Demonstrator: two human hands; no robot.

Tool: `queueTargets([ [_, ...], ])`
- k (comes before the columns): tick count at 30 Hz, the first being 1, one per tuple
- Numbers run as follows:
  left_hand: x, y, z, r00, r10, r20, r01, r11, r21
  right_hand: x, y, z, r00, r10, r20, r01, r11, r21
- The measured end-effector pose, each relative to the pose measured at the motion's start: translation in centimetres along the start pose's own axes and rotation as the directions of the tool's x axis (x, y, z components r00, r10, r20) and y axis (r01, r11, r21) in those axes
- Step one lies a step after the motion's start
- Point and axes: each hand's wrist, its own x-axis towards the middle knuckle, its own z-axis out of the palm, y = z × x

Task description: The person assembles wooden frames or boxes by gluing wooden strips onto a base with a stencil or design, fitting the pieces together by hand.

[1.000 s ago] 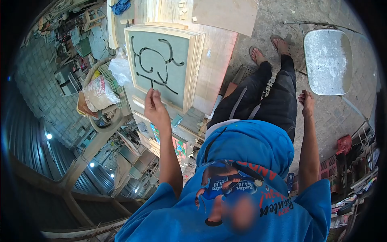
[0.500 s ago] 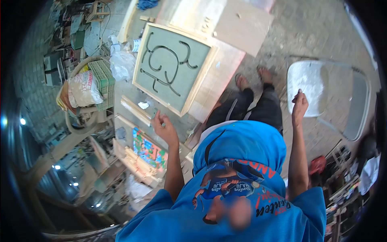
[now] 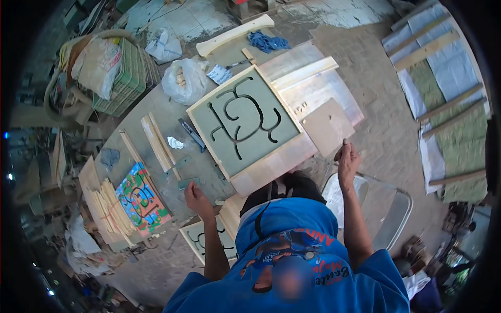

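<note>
My left hand (image 3: 197, 199) hangs low over the near side of the worktable, fingers curled in, their tips overlapping a small green strip (image 3: 187, 183). My right hand (image 3: 348, 157) is raised in a pinch beside the corner of a thin brown board (image 3: 326, 125); a small dark tip shows at its fingertips, too little to name. Between and beyond both hands lies a wood-framed grey-green panel (image 3: 250, 107) with dark curved grooves cut into it. It rests on a pale board (image 3: 269, 167) at the table's edge.
A crumpled foil piece (image 3: 176, 142), wooden strips (image 3: 156, 141) and a colourful painted panel (image 3: 143, 201) lie to the left. Behind are a clear plastic bag (image 3: 183, 81), a blue cloth (image 3: 267, 41) and a green crate (image 3: 122, 78). A metal chair (image 3: 389, 214) stands at right.
My view has swung toward the table. My right hand has come from over the chair to beside the brown board. My left hand's fingers have curled in from a looser spread.
</note>
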Motion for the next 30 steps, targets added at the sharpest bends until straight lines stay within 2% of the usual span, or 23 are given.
queueTargets([
  [2,-0.7,-0.1,0.2,0.997,-0.072,-0.011,0.072,0.997,-0.013,1.1,-1.6,2.2,0.993,-0.111,0.035,0.113,0.992,-0.052],
  [3,-1.0,0.4,0.3,0.999,-0.048,-0.014,0.048,0.999,-0.007,1.9,-1.6,3.3,0.992,-0.116,0.058,0.119,0.991,-0.057],
  [5,-1.3,1.2,0.7,0.999,-0.039,-0.034,0.039,0.999,0.002,3.9,-1.1,5.2,0.963,-0.243,0.117,0.244,0.970,0.010],
  [6,-1.3,1.4,0.5,0.996,-0.083,0.007,0.082,0.991,0.110,4.8,-1.0,5.5,0.960,-0.241,0.143,0.242,0.970,0.009],
  [7,-1.5,1.6,0.2,0.990,-0.135,0.042,0.122,0.968,0.220,5.7,-1.0,5.8,0.972,-0.114,0.207,0.117,0.993,-0.003],
  [8,-1.5,2.1,0.3,0.988,-0.151,0.020,0.142,0.963,0.228,6.9,-1.6,6.6,0.963,0.011,0.269,-0.005,1.000,-0.022],
  [10,-1.5,3.0,0.6,0.977,-0.206,-0.046,0.210,0.971,0.115,9.1,-2.0,7.9,0.948,0.025,0.316,-0.011,0.999,-0.045],
  [12,-1.5,3.4,1.0,0.968,-0.233,-0.090,0.244,0.957,0.159,11.4,-1.0,9.2,0.952,0.082,0.295,-0.085,0.996,-0.003],
  [14,-1.6,3.7,1.1,0.958,-0.280,-0.057,0.286,0.925,0.250,13.2,-0.8,10.6,0.947,0.094,0.308,-0.105,0.994,0.022],
  [15,-1.6,4.6,1.3,0.922,-0.379,-0.073,0.386,0.905,0.178,13.8,-0.8,11.3,0.947,0.085,0.309,-0.111,0.992,0.067],
  [17,-2.2,4.2,1.8,0.895,-0.426,-0.136,0.443,0.886,0.139,15.0,-0.9,12.7,0.943,0.073,0.324,-0.126,0.981,0.147],
  [19,-2.4,4.6,2.6,0.852,-0.477,-0.218,0.501,0.862,0.072,15.4,-1.1,14.2,0.936,0.069,0.345,-0.095,0.994,0.059],
  [20,-2.5,4.2,2.6,0.843,-0.489,-0.225,0.514,0.855,0.069,15.6,-1.1,14.8,0.936,0.058,0.346,-0.057,0.998,-0.014],
  [22,-2.8,3.8,2.5,0.852,-0.475,-0.220,0.522,0.801,0.293,15.7,-1.4,16.0,0.922,0.057,0.383,-0.061,0.998,-0.001],
  [23,-2.9,3.8,2.7,0.865,-0.440,-0.239,0.499,0.800,0.333,15.5,-1.8,16.7,0.923,0.034,0.384,-0.032,0.999,-0.010],
  [24,-3.0,2.8,2.9,0.909,-0.317,-0.271,0.400,0.847,0.351,15.5,-1.9,17.4,0.923,0.007,0.386,0.000,1.000,-0.018],
  [25,-2.2,2.8,3.2,0.883,-0.369,-0.290,0.453,0.833,0.318,15.7,-1.5,17.7,0.913,-0.009,0.407,-0.001,1.000,0.023],
  [27,-0.5,3.6,3.0,0.811,-0.495,-0.311,0.571,0.784,0.244,15.7,-1.5,17.9,0.914,0.048,0.402,-0.006,0.994,-0.106],
  [28,1.3,4.7,3.6,0.832,-0.454,-0.319,0.530,0.820,0.217,15.9,-1.5,18.2,0.911,0.071,0.407,-0.009,0.988,-0.153],
  [30,3.5,4.6,3.7,0.838,-0.474,-0.272,0.530,0.827,0.190,16.0,-1.3,19.2,0.925,0.066,0.375,0.003,0.983,-0.182],
])
